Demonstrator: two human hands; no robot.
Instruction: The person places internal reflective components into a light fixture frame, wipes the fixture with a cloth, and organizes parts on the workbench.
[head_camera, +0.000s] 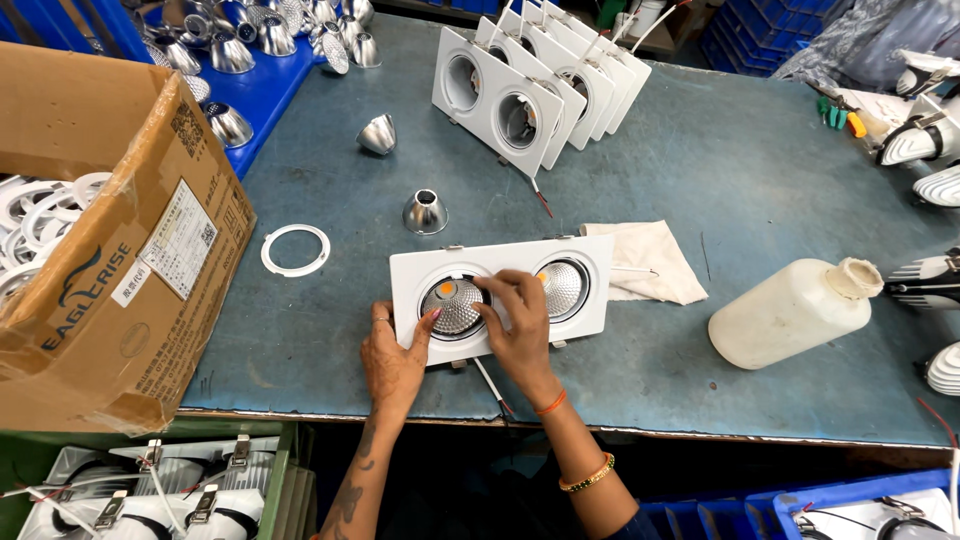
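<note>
Near counter's front edge: left hand (395, 358) flat, fingers spread, steadying white rectangular twin-lamp metal housing (500, 292). Right hand (515, 318) fingertips pressed together on rim of left faceted silver reflector (455, 305). Loose white plastic ring (295, 250) toward left edge, beige folded cloth (645, 262) touching housing's right end. Risk: uneven pressure could seat reflector crooked; trailing wire could snag.

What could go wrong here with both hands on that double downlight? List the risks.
1. The white twin-light frame lies close to the table's near edge, and its wire reaches that edge; a snag could drag it off.
2. The right hand presses at the left reflector; fingers may smudge or dent the shiny cone.
3. The loose reflector and white ring nearby could be knocked away.
</note>
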